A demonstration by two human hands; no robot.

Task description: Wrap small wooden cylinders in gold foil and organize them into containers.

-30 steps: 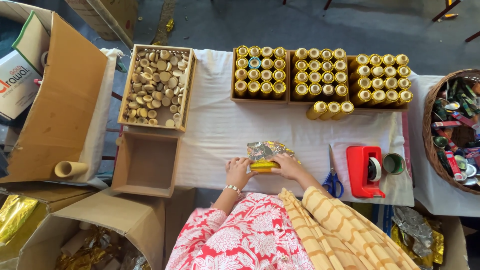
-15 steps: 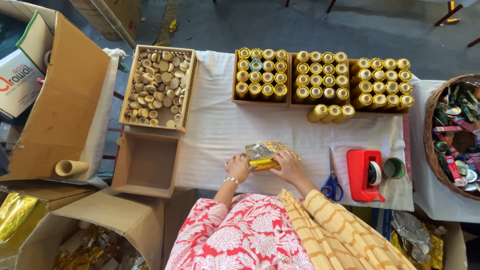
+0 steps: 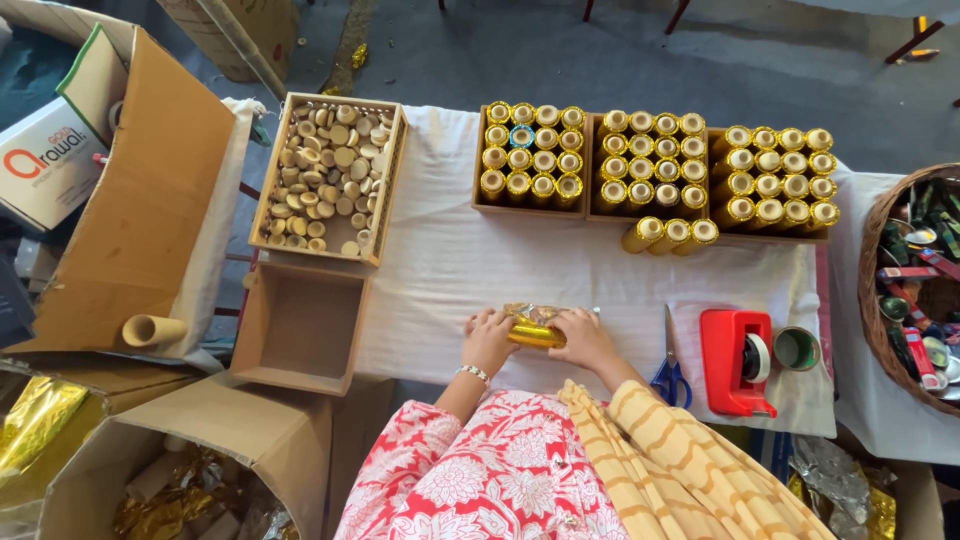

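Fingers of left hand (image 3: pixel 489 338) and right hand (image 3: pixel 583 338) curled around gold foil-wrapped tube (image 3: pixel 533 330) (crinkled wrap), low on white tablecloth (image 3: pixel 450 270). Beyond: three trays of gold-capped tubes (image 3: pixel 655 165). Far left: white carton with red-orange label (image 3: pixel 45 160).

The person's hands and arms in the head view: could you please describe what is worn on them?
Both forearms are bare. The left hand has a thin pale beaded bracelet at its wrist. The right hand shows no jewellery. A draped yellow-and-cream striped cloth covers the upper right arm.
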